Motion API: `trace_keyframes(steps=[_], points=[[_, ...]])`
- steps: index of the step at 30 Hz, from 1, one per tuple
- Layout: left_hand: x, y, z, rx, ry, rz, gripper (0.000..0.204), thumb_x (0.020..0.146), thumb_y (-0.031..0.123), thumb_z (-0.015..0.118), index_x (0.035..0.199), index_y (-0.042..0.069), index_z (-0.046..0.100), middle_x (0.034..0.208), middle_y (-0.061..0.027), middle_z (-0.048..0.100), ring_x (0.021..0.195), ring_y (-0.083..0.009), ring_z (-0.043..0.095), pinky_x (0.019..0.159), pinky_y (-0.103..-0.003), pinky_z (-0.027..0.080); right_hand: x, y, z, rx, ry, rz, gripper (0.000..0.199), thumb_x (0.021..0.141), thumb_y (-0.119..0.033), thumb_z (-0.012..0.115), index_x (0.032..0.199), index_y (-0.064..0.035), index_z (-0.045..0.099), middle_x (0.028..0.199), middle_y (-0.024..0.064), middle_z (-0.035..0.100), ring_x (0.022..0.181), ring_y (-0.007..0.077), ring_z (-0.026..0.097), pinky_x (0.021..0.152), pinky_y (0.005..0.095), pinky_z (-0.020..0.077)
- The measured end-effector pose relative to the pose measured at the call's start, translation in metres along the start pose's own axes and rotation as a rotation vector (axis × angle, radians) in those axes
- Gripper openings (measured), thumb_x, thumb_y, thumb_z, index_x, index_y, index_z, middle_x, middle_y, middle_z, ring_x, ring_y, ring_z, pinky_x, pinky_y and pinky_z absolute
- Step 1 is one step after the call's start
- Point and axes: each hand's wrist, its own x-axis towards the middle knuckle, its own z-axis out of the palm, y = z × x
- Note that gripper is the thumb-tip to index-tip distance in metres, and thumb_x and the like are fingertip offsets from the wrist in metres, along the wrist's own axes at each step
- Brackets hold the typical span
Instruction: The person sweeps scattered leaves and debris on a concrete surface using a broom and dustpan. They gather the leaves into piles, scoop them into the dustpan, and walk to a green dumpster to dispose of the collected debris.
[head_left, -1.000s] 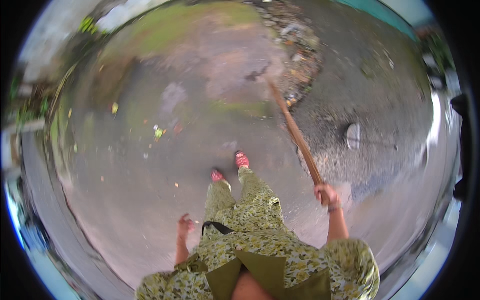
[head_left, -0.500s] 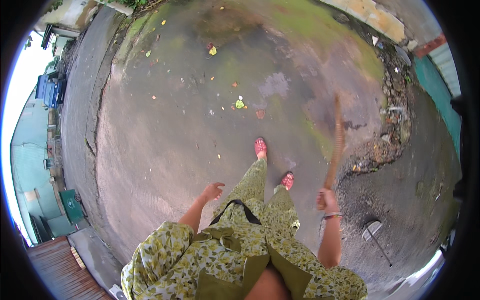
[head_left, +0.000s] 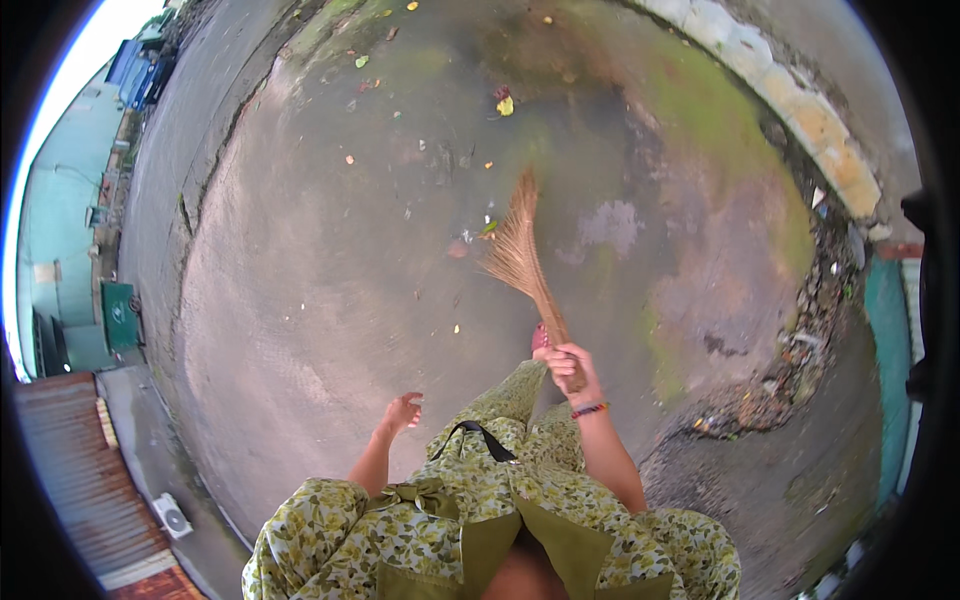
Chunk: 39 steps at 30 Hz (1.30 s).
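My right hand point(head_left: 572, 370) is closed round the bound handle of a twig broom point(head_left: 520, 255). The broom's tan bristles fan out away from me, over the wet concrete ground. Beside the bristles lie a small green leaf point(head_left: 490, 227) and a flat reddish-brown piece point(head_left: 458, 248). Farther off is a yellow leaf point(head_left: 505, 105) with a dark red bit against it. Out to the left, my left hand point(head_left: 403, 411) hangs in the air with its fingers loosely bent and apart, holding nothing.
Rubble and litter point(head_left: 790, 375) line a broken edge on the right, below a low concrete kerb point(head_left: 800, 100). Green moss point(head_left: 700, 110) covers wet ground at far right. On the left stand a green bin point(head_left: 120, 315), a rusty corrugated roof point(head_left: 85, 470) and a fan unit point(head_left: 172, 514).
The broom has swung leftward in my right hand, from the right side to in front of me, its bristles now beside the green leaf. My left hand has shifted slightly left and nearer.
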Motion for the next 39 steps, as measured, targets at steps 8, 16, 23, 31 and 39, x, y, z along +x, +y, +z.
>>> trace_keyframes(steps=[8, 16, 23, 31, 39], points=[[0.043, 0.043, 0.012, -0.14, -0.046, -0.006, 0.042, 0.084, 0.004, 0.052, 0.125, 0.013, 0.054, 0.082, -0.009, 0.062, 0.066, -0.0174, 0.061, 0.057, -0.032, 0.056, -0.117, -0.051, 0.103, -0.551, 0.335, -0.562, 0.011, 0.084, -0.01, 0.055, 0.077, -0.0057, 0.048, 0.067, 0.0005, 0.047, 0.049, 0.0064, 0.043, 0.039, 0.0185, 0.0355], [0.083, 0.157, 0.043, -0.221, -0.016, -0.009, 0.042, 0.083, 0.003, 0.05, 0.124, 0.012, 0.053, 0.083, -0.0098, 0.063, 0.068, -0.0186, 0.062, 0.058, -0.033, 0.057, -0.213, -0.295, 0.205, -0.425, 0.307, -1.008, 0.011, 0.078, -0.003, 0.06, 0.076, -0.0047, 0.05, 0.068, 0.0028, 0.052, 0.057, 0.0102, 0.05, 0.049, 0.0219, 0.045], [0.052, 0.304, 0.066, -0.088, -0.103, -0.034, 0.041, 0.085, 0.005, 0.052, 0.125, 0.01, 0.052, 0.085, -0.0092, 0.062, 0.072, -0.0164, 0.062, 0.061, -0.031, 0.056, -0.134, -0.473, 0.285, -0.527, 0.322, -1.189, 0.008, 0.076, -0.003, 0.061, 0.076, -0.0042, 0.053, 0.069, 0.0053, 0.056, 0.062, 0.0142, 0.056, 0.054, 0.026, 0.0486], [0.019, 0.448, 0.076, -0.25, -0.03, 0.081, 0.04, 0.087, 0.011, 0.048, 0.127, 0.014, 0.053, 0.082, -0.0048, 0.064, 0.068, -0.012, 0.062, 0.063, -0.027, 0.054, 0.093, -0.459, 0.239, -1.274, 0.928, -0.517, 0.015, 0.076, -0.013, 0.058, 0.062, -0.0093, 0.054, 0.056, 0.0052, 0.054, 0.047, 0.0203, 0.055, 0.044, 0.033, 0.0446], [0.054, 0.468, 0.095, -0.102, 0.05, -0.013, 0.041, 0.085, 0.013, 0.05, 0.125, 0.02, 0.054, 0.078, -0.0025, 0.065, 0.067, -0.0116, 0.063, 0.062, -0.028, 0.057, 0.17, -0.389, 0.402, -0.891, 0.546, 0.072, 0.014, 0.076, -0.008, 0.059, 0.066, -0.0056, 0.048, 0.052, 0.0027, 0.046, 0.044, 0.0156, 0.047, 0.043, 0.0281, 0.0424]])
